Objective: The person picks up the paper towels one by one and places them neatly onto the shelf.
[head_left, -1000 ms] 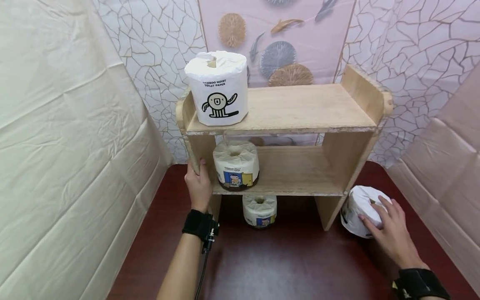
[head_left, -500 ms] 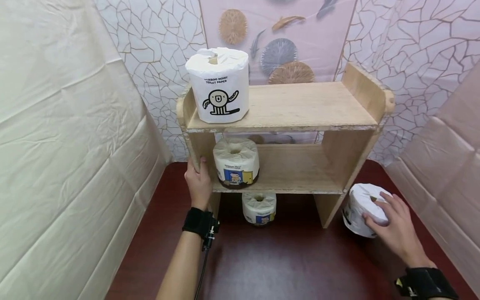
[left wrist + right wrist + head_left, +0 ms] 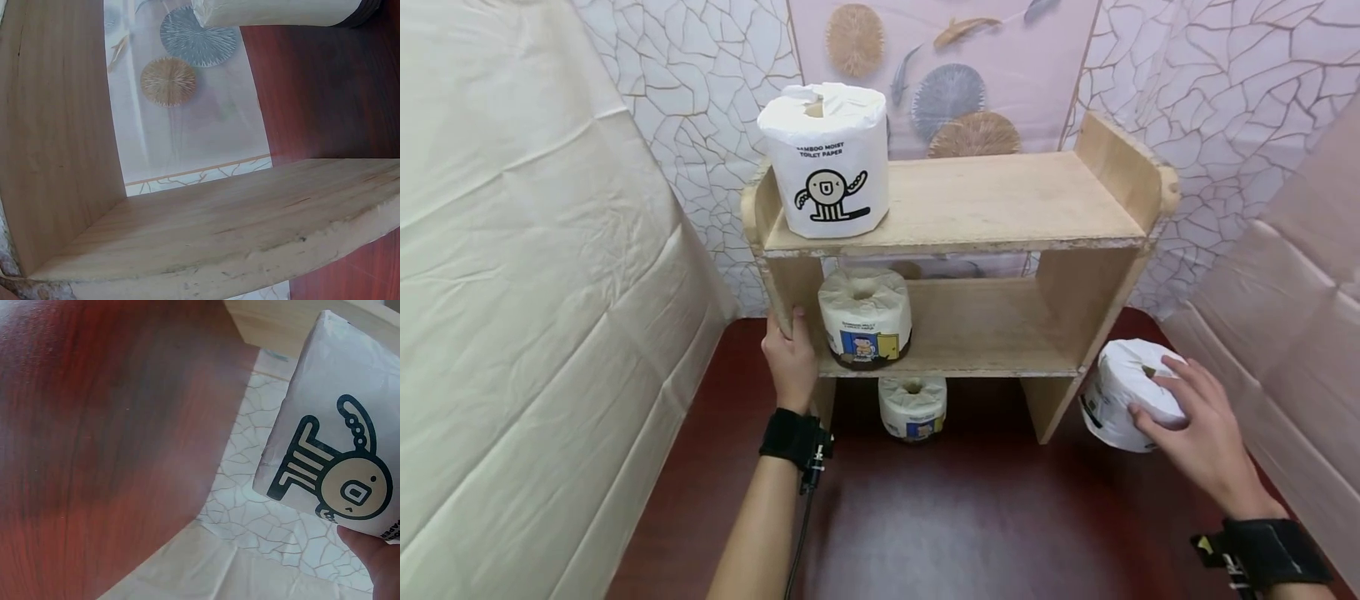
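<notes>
At the right of the head view, my right hand [image 3: 1206, 437] grips a white-wrapped toilet paper roll [image 3: 1120, 404] from above, its fingers at the core hole and the thumb on the near side. The roll tilts beside the shelf's right leg. In the right wrist view this toilet paper roll [image 3: 312, 406] shows a black cartoon figure, with bare table to its left. My left hand [image 3: 790, 367] holds the left side panel of the wooden shelf [image 3: 1000, 200]. From the left wrist, the wooden panel [image 3: 219, 234] fills the lower part and hides most of that hand.
A large white roll [image 3: 827, 175] stands at the top shelf's left end. Below it, a beige-topped roll [image 3: 865, 321] sits on the middle board. Another small roll [image 3: 913, 408] stands under the shelf on the dark red table [image 3: 925, 517]. Fabric walls [image 3: 550, 333] enclose the sides.
My right hand has raised the toilet paper roll slightly and tilted it. My left hand keeps its hold on the shelf panel. The head view has shifted slightly.
</notes>
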`<state>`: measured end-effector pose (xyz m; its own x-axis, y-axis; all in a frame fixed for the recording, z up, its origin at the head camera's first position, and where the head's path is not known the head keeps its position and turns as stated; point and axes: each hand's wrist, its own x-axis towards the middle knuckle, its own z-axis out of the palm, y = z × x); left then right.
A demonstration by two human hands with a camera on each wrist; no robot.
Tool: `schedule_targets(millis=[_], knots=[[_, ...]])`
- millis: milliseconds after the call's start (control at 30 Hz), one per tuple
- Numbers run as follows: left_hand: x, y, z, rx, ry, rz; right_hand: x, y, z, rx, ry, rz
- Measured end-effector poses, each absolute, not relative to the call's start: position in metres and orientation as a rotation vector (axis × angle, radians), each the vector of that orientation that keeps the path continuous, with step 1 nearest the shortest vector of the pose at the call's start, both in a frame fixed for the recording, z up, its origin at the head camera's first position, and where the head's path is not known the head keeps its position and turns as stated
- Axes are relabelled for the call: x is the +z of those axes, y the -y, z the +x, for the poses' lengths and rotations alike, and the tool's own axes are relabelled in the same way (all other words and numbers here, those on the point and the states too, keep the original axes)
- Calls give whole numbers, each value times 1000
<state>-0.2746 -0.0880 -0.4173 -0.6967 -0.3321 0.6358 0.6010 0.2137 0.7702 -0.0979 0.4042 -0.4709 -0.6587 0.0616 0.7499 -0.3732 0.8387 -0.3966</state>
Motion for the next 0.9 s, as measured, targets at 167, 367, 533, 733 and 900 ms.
schedule_targets(millis=[167,367,533,733,900], knots=[[-426,94,-283,-1597,1750,-245,-464,-403,-100,671,2190,243],[-425,95,-283,-1594,1739,-296,-456,-400,-96,674,2170,250],[-424,95,-283,-1593,1727,-309,-445,-397,-95,676,2170,249],[-424,95,-282,-1592,1731,-303,-432,-394,-93,654,2181,251],[-426,94,-281,-1608,1765,-288,-422,-393,-88,641,2191,240]])
